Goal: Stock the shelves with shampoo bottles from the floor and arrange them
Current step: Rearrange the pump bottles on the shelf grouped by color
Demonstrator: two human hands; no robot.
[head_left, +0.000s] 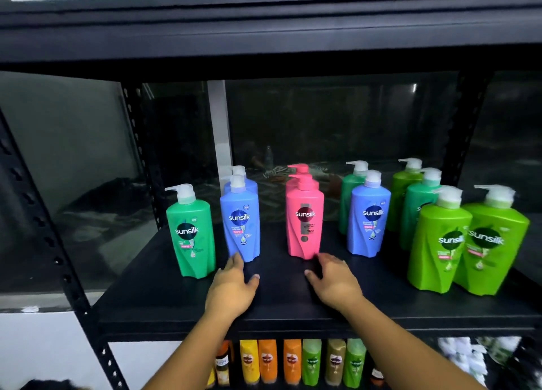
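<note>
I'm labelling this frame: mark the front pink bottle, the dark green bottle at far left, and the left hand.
front pink bottle [305, 222]: head view, label.
dark green bottle [190, 237]: head view, label.
left hand [233, 284]: head view, back of hand.

The shelf [293, 301] holds two pink bottles [305, 225], three blue [240, 228], three lime [437, 249], perhaps three green [192, 237].

Pretty dim overall, but the bottles [305, 219] pop, lit from the front. Glare spot on the dark glass [414, 87] behind. Wide-angle bends the edges; lower shelf [293, 360] is blurry.
</note>
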